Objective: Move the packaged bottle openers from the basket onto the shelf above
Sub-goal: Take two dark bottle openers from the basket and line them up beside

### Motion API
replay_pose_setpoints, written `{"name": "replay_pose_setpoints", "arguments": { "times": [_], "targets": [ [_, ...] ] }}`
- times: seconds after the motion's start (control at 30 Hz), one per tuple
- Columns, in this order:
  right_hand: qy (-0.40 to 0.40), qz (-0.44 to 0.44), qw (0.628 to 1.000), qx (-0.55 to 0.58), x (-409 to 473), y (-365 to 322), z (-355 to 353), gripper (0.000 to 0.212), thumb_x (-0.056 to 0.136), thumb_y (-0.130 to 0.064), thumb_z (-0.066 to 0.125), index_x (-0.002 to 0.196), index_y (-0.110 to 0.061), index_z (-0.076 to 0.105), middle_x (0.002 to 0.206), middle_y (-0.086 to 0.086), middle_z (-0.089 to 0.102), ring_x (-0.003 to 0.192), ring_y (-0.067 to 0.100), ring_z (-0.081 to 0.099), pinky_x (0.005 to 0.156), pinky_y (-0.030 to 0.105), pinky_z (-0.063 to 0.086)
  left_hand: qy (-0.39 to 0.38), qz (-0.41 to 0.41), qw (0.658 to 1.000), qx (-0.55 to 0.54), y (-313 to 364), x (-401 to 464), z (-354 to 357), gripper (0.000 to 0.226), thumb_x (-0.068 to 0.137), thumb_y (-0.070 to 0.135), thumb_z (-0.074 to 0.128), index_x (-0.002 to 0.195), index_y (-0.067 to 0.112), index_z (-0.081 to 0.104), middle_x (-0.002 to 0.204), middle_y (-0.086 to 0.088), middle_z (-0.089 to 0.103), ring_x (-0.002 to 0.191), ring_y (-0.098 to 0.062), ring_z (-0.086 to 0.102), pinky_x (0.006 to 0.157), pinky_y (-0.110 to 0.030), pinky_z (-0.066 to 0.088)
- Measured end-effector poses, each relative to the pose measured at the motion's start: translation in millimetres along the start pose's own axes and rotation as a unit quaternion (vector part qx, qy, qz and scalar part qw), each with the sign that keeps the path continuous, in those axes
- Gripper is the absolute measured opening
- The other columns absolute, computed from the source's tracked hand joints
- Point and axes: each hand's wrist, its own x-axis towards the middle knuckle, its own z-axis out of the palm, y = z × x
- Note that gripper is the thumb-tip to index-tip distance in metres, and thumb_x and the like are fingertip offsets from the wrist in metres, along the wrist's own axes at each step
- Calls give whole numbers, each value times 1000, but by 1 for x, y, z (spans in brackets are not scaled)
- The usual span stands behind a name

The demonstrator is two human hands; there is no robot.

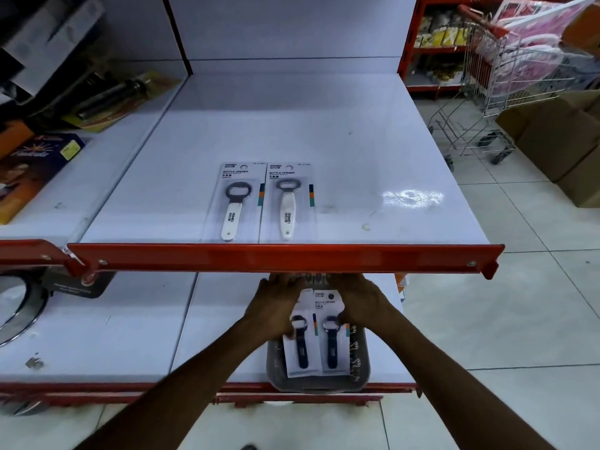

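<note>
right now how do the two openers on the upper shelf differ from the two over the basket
The upper shelf pair has white handles; the basket pair has dark handles. The shelf pair lies flat and untouched near the shelf's red front edge; the basket pair is gripped by the left hand and right hand above the grey basket. Both pairs sit side by side in white carded packs reading "bottle opener".

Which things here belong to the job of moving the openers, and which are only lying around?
Part of the job:
- two black openers in both hands: left hand, right hand
- grey basket
- two white openers already on the upper shelf

Just lying about:
- shopping cart
- cardboard boxes
- boxed goods on the left shelf
- round metal item
</note>
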Motion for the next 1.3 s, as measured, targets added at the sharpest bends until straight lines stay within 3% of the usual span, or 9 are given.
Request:
{"name": "replay_pose_setpoints", "arguments": {
  "times": [0.2, 0.43, 0.57, 0.73, 0.83, 0.93, 1.1, 1.2, 1.3],
  "targets": [
    [82, 45, 987, 128, -79, -14, -11, 18, 89, -10, 65, 92, -28, 62, 101, -3, 73, 91, 14, 67, 88, 27, 57, 65, -16, 986, -152, 14, -83, -8, 27, 96, 20, 64, 122, 14, 62, 121, -8, 70, 103, -20, 66, 105, -36, 52],
    [328, -63, 905, 264, -164, -64, -109, 18, 84, -16, 70, 91, -33, 66, 92, -23, 72, 83, -6, 69, 62, 1, 47, 311, 41, 909, -276, 39, -160, -120, 26, 83, 40, 72, 99, 50, 55, 101, 33, 69, 90, 9, 66, 78, -2, 47],
    [381, -114, 825, 401, -171, -72, -172, 28, 88, -6, 64, 93, -34, 68, 93, -9, 76, 78, 9, 75, 60, 17, 59, 360, 94, 839, -397, 43, -161, -185, 40, 80, 43, 80, 107, 34, 52, 92, 15, 80, 77, -13, 75, 68, -31, 62],
    [423, -129, 809, 386, -132, -59, -240, 29, 96, -7, 55, 108, -30, 66, 89, -14, 77, 80, 1, 72, 57, 15, 58, 388, 149, 823, -388, 42, -109, -248, 30, 85, 31, 78, 101, 39, 54, 77, 8, 80, 57, -26, 67, 52, -35, 53],
    [397, -93, 822, 398, -86, -37, -260, 30, 97, -4, 51, 106, -26, 69, 73, -1, 74, 69, 19, 58, 58, 25, 54, 373, 134, 825, -402, 36, -55, -269, 32, 85, 14, 78, 95, 37, 60, 81, -29, 74, 55, -30, 59, 53, -35, 51],
    [313, -63, 864, 389, -44, -15, -260, 29, 98, 4, 44, 115, -5, 65, 56, -2, 60, 67, 27, 37, 70, 39, 40, 335, 82, 843, -413, 34, -8, -271, 28, 81, 4, 80, 98, 20, 64, 90, -28, 73, 65, -19, 63, 51, -26, 55],
    [296, 30, 919, 260, -3, 3, -251, 31, 96, 0, 45, 116, -6, 68, 54, 1, 46, 34, 5, 38, 37, 14, 30, 337, 29, 881, -330, 34, 35, -258, 38, 77, 10, 85, 110, -1, 70, 104, -20, 71, 88, -29, 70, 69, -30, 60],
    [268, 56, 943, 190, 5, 4, -239, 28, 96, -11, 51, 120, -12, 65, 96, 12, 68, 67, 19, 65, 60, 18, 48, 341, 24, 916, -211, 34, 42, -248, 44, 82, 25, 82, 117, 2, 68, 118, -16, 69, 111, -29, 63, 88, -26, 45],
    [252, 55, 964, 60, 2, 8, -226, 31, 95, -22, 55, 126, -19, 61, 126, 11, 65, 110, 31, 63, 95, 32, 49, 327, 34, 935, -133, 29, 42, -242, 44, 87, 39, 75, 120, 12, 65, 125, -8, 66, 123, -25, 53, 91, -26, 39]
  ]
}}
